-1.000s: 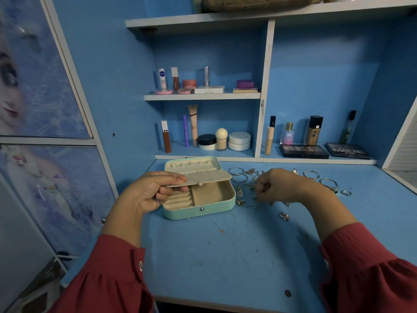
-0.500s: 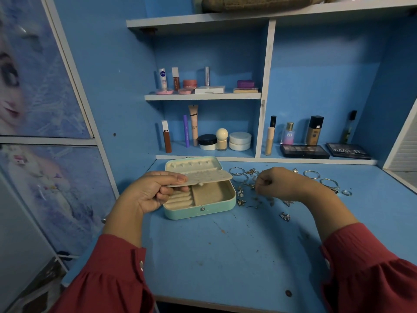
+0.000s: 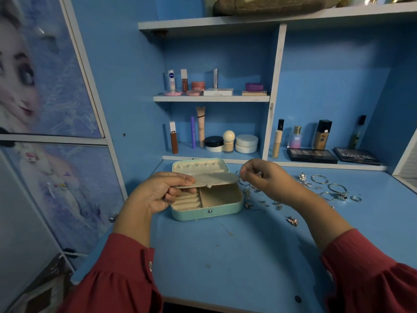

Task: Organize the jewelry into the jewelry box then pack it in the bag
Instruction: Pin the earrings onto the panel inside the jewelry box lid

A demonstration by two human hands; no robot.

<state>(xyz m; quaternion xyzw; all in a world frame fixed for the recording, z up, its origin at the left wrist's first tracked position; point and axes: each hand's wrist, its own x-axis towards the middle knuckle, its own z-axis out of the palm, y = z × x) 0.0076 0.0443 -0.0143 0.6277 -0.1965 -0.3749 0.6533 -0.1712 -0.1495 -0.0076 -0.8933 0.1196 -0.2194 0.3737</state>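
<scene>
At the left we see our left hand (image 3: pixel 161 193) pinching the cream flat inner flap (image 3: pixel 212 179) of the mint-green rectangular jewelry box (image 3: pixel 206 199), holding it raised over the cream compartments; the box sits open on the blue table (image 3: pixel 225 256), lid tipped back; just right of it our right hand (image 3: pixel 264 177) hovers with fingers curled, its grip pinching a small silver piece (image 3: pixel 258 174); further right, scattered silver rings and earrings (image 3: pixel 327 188) lie on the table.
</scene>
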